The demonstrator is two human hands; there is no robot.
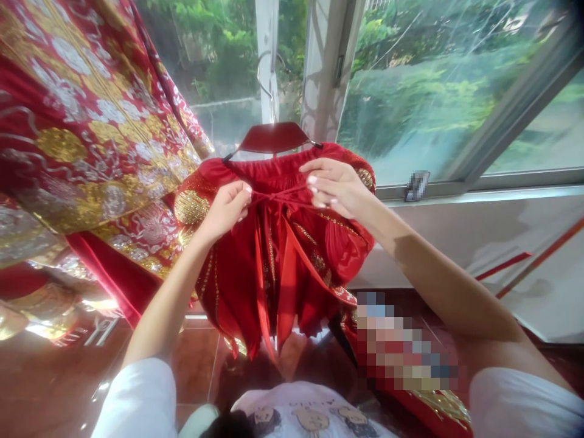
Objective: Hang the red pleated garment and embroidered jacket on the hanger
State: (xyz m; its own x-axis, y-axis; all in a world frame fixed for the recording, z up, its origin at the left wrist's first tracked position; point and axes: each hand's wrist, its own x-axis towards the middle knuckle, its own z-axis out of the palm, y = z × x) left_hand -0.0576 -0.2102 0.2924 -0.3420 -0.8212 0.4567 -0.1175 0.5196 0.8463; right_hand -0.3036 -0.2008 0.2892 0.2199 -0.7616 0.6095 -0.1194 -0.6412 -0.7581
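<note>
A red garment (241, 261) with gold beading and a gathered top edge hangs from a dark red hanger (274, 139) with a metal hook. Thin red cords (287, 194) run across its top and cross in a small knot at the middle. My left hand (232, 208) pinches the cord's left end, fingers closed. On the other side, my right hand (335, 187) has its thumb and fingers closed around the right end. The cord looks stretched between both hands. Orange-red ribbons (286, 274) dangle below the knot down the front.
To the left hangs a large red cloth (91, 128) with gold and silver embroidery. Windows (410, 109) with a sill stand behind the garment, and a small blurred-out item (417, 185) is on the sill. More red and gold fabric (429, 401) lies low at right, above brown tiles (196, 359).
</note>
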